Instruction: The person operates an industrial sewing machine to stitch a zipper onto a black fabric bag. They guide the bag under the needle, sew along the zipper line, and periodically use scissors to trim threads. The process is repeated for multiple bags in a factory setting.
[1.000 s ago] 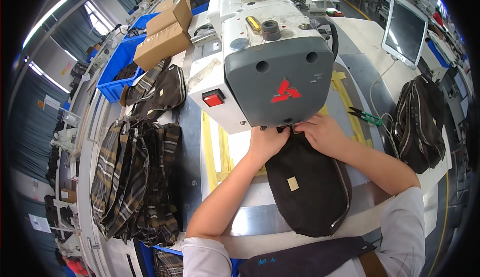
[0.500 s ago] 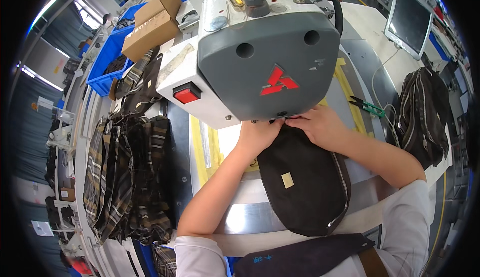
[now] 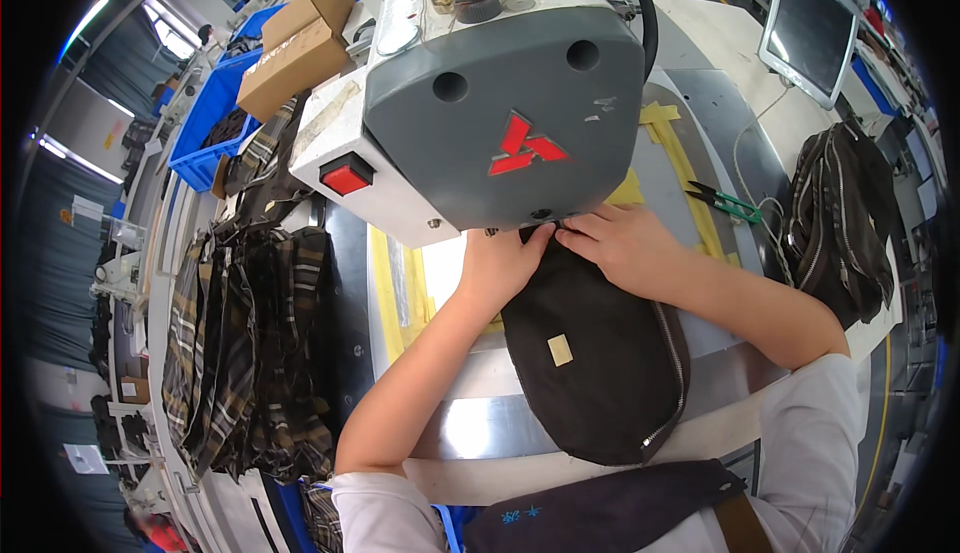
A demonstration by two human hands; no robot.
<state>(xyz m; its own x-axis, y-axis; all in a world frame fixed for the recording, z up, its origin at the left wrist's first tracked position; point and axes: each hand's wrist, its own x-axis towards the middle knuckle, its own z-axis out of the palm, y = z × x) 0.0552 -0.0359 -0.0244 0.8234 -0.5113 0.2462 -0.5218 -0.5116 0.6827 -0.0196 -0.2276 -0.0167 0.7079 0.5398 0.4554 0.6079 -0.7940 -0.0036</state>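
Note:
A dark brown fabric bag (image 3: 595, 383) with a zipper along its right edge and a small pale yellow tag lies lengthwise in front of the sewing machine (image 3: 420, 123). Its narrow far end reaches the lower edge of the machine's grey head. My left hand (image 3: 503, 265) pinches that end from the left, thumb on the fabric, its other fingers partly under the head. From the right, my right hand (image 3: 622, 253) grips the same end with bent fingers, close to the left thumb. Whatever lies beneath the head is hidden.
Green-handled thread snips (image 3: 728, 205) lie to the right on the machine bed. Beyond them sits a stack of dark zippered bags (image 3: 842, 223) below a screen (image 3: 808, 28). Plaid and dark fabric pieces (image 3: 250, 353) hang at left, near a blue crate (image 3: 195, 158) and cardboard boxes (image 3: 293, 68).
The whole picture has shifted slightly left and up. Against the machine head, both hands and the bag sit a touch farther right; both hands keep their hold.

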